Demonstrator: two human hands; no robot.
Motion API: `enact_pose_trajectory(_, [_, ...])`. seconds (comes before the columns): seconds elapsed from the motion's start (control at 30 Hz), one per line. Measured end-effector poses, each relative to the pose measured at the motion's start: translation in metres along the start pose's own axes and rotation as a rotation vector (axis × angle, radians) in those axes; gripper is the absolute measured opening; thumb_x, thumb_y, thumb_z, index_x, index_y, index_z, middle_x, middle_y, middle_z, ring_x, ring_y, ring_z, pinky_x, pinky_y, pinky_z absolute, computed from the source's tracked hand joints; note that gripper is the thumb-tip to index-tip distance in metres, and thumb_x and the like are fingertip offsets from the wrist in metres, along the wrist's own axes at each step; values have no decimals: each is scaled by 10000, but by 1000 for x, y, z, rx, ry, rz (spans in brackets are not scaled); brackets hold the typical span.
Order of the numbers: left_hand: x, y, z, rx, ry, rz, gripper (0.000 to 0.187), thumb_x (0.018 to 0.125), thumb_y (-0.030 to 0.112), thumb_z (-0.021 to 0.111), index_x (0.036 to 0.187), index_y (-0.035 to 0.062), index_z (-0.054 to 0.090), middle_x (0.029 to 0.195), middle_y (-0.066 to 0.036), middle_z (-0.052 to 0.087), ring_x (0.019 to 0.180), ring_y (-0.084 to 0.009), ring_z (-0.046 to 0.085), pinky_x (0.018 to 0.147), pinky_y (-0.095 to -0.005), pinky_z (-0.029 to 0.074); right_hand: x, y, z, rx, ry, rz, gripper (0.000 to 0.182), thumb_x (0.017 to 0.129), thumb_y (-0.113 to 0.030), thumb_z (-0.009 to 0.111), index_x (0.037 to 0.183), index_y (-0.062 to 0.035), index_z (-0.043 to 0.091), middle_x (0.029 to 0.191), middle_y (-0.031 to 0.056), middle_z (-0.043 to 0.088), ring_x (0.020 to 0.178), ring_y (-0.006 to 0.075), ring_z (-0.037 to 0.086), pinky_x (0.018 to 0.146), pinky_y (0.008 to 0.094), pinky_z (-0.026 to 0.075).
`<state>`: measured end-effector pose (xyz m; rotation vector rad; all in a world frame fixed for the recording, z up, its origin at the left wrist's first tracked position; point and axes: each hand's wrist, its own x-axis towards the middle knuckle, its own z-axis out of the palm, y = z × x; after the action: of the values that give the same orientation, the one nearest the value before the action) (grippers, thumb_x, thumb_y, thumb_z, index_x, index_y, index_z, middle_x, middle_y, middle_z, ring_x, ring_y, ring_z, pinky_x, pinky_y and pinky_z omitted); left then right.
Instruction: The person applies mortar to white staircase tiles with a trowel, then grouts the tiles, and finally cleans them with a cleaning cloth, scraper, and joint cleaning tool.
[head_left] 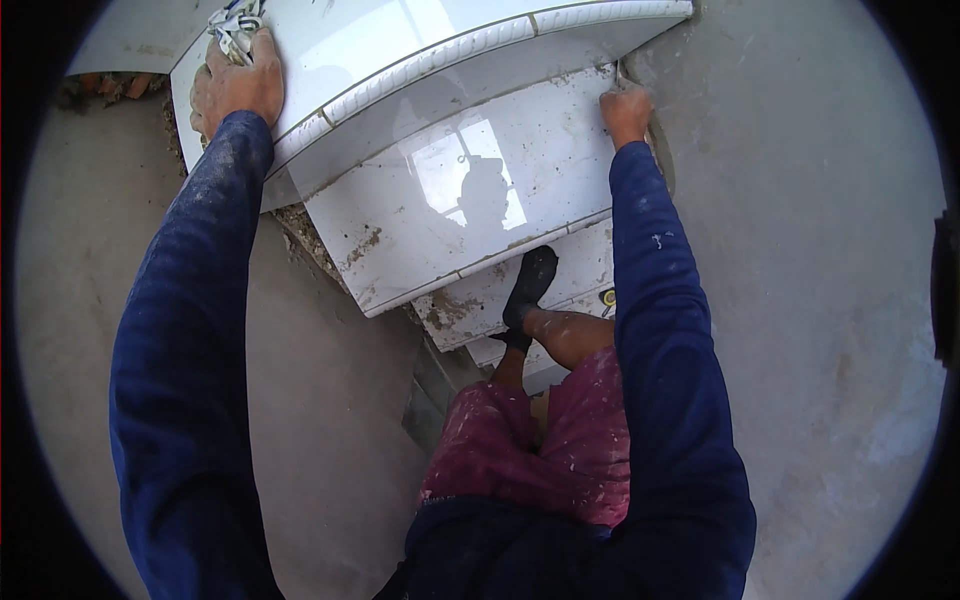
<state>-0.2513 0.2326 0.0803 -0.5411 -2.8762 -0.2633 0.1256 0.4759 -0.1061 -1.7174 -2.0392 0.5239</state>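
My left hand (237,88) lies knuckles-up on the edge of the upper glossy white stair tile (400,40), its fingers curled around a bundle of small white and blue pieces (235,25). My right hand (626,110) is a closed fist at the right end of the middle step tile (470,190), where that tile meets the grey wall. A thin grey tool (619,75) sticks up from this fist into the joint. Both arms are in dark blue sleeves.
White tiled steps descend toward me, with mortar smears and rough mortar (310,240) along their left edge. My foot in a black shoe (528,288) stands on a lower step (460,305). Bare grey plastered walls (820,260) rise on both sides.
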Motion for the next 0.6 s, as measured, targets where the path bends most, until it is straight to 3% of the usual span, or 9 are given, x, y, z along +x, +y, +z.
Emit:
enact_pose_trajectory(0.27, [-2,1,-2,-3,-2,-4,862,890,699,422,1534,132,348,1515,-202,414,1431,-358,344,1169,-519,215,-9,0,-23,-264,-159,-34,321,817,-111,591,1101,-23,710,1058,258,657,992,441,644,875,480,523])
enact_pose_trajectory(0.47, [-3,1,0,-9,7,1,840,893,680,423,1535,143,346,1503,-218,416,1423,-369,346,1171,-530,206,-10,9,-17,-287,-116,-162,262,890,-148,530,1042,-23,701,1088,237,642,996,436,641,863,496,523])
enact_pose_trajectory(0.6, [-5,1,1,-14,2,-2,844,890,680,424,1535,142,346,1506,-217,411,1425,-370,343,1172,-528,205,-10,-1,-18,-283,-114,-95,255,902,-144,502,1006,-14,696,1088,239,642,985,440,639,858,508,518])
